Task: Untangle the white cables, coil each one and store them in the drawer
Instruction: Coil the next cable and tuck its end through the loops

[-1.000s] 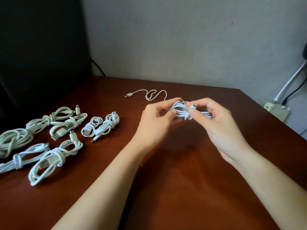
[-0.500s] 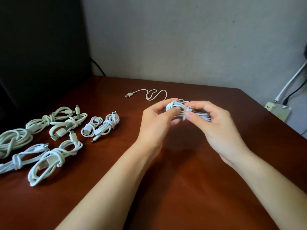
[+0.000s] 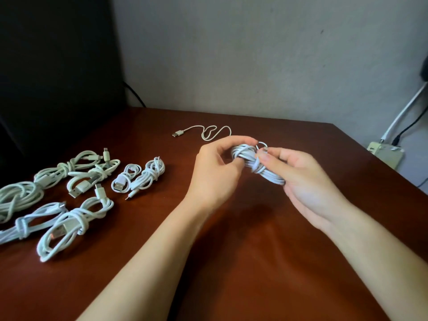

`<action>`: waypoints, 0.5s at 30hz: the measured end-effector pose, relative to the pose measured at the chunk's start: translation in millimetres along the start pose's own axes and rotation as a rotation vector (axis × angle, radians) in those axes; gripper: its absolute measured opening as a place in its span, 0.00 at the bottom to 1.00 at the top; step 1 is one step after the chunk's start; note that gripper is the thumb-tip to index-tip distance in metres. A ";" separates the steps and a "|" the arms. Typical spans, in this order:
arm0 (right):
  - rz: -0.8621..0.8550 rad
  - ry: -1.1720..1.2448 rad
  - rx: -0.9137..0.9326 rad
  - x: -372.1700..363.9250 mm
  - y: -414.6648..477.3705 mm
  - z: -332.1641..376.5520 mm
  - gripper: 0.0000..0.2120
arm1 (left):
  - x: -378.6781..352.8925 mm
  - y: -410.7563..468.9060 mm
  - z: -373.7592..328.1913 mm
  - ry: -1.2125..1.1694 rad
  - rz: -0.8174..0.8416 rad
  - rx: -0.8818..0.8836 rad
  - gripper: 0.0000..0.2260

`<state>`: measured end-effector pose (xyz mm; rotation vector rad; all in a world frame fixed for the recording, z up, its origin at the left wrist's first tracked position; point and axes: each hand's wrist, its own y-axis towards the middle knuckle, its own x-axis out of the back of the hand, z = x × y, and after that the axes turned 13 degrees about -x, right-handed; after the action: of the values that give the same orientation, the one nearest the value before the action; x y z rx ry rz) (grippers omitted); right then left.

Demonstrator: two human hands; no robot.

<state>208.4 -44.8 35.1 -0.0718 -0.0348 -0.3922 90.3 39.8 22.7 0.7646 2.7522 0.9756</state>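
A coiled white cable (image 3: 253, 164) is held above the reddish-brown wooden table (image 3: 231, 262). One end is gripped by the curled left hand (image 3: 215, 172), and its small connector (image 3: 265, 149) is pinched by the right hand (image 3: 303, 181). Its USB plug (image 3: 177, 133) lies towards the grey wall (image 3: 254, 54). Tied coils (image 3: 74, 224) are laid at the left, and a power strip (image 3: 385, 154) is seen at the right.

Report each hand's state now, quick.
Left hand: grips the cable bundle at its left end.
Right hand: holds the same bundle, pinching its small plug.
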 end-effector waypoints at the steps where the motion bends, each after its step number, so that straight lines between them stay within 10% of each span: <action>1: 0.030 0.083 -0.057 0.8 0.8 -0.1 0.12 | 0.1 -0.2 0.0 0.053 0.024 -0.048 0.20; 15: -0.034 0.621 -0.193 -5.6 3.1 3.8 0.20 | -13.0 -8.0 0.3 0.083 0.001 -0.208 0.06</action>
<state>204.3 -39.5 38.4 -0.1373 0.6158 -0.4373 98.2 28.2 16.8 0.7073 2.6600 1.2960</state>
